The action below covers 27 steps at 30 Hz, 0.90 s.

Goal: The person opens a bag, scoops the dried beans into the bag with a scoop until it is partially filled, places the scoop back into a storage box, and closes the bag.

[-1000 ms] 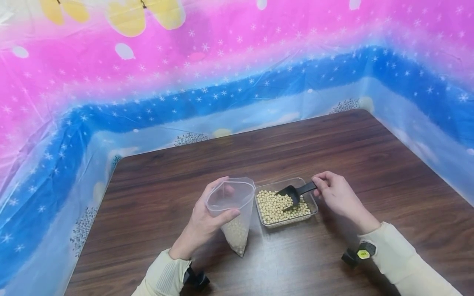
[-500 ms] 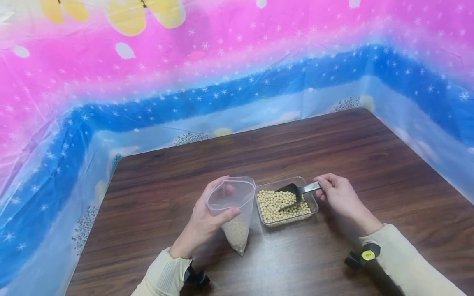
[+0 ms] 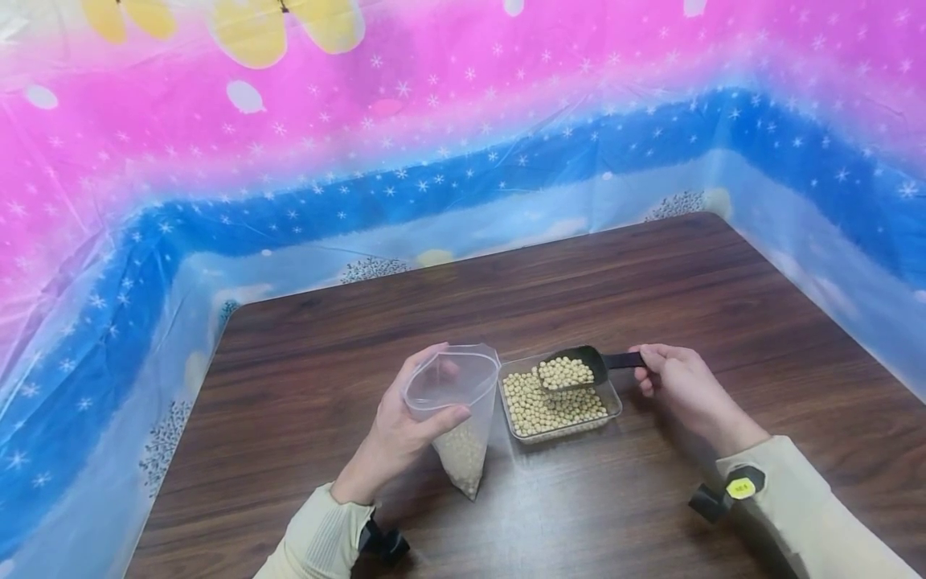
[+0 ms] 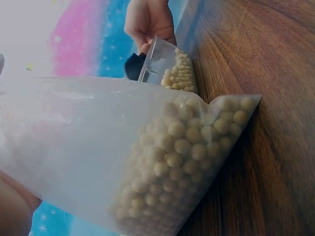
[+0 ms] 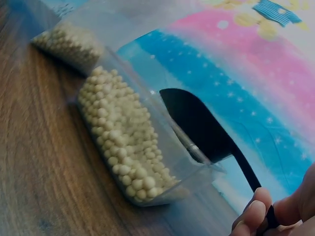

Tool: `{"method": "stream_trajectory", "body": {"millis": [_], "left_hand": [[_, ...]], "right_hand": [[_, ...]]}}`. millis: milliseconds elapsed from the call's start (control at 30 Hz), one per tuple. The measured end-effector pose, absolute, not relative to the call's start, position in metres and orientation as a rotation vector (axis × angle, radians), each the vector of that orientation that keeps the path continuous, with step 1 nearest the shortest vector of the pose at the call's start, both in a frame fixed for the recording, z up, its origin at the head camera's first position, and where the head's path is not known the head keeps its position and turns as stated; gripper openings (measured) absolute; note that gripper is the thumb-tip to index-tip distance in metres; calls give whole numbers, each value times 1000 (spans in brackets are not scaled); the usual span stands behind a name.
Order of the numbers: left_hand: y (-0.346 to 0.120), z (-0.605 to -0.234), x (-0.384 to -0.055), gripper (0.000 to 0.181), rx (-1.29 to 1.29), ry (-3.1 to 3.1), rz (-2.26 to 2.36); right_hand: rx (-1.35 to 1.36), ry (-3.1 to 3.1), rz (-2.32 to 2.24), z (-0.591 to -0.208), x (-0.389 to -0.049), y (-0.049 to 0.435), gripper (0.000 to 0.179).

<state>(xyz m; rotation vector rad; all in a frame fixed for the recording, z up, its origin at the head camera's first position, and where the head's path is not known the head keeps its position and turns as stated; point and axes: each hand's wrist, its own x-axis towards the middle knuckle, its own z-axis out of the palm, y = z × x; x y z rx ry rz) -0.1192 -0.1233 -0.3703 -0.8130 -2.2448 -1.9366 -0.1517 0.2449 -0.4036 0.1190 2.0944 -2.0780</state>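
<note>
My left hand (image 3: 405,426) grips a clear plastic bag (image 3: 456,402) around its mouth, which stands wide. Pale round beans, probably soybeans (image 4: 172,162), fill the lower part of the bag, whose bottom is at the table. My right hand (image 3: 680,382) pinches the handle of a black scoop (image 3: 596,366). A heap of the same beans lies in the scoop, which is above a clear rectangular container (image 3: 615,406). That container, just right of the bag, holds many more beans (image 5: 115,132). In the right wrist view the scoop's dark underside shows over the container's rim.
The dark wood-grain table (image 3: 347,346) carries the container and bag. A pink and blue patterned cloth (image 3: 405,145) hangs around its far and side edges. Black wrist devices (image 3: 723,490) sit on both sleeves.
The scoop has come up out of the beans and levelled, now loaded with a heap of them. My right hand has shifted slightly right. The left hand and bag stay put.
</note>
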Motion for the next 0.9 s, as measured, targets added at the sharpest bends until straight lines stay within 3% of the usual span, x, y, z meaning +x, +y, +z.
{"method": "stream_trajectory", "body": {"millis": [400,900], "left_hand": [[-123,-371,-120,68,-813,-2247,-1936],[-124,-371,-119,68,-803,-2255,-1946]], "right_hand": [[98,1778,-2357,-385,-148,250,22],[-97,1647,-2566,-341,-140,233,21]]}}
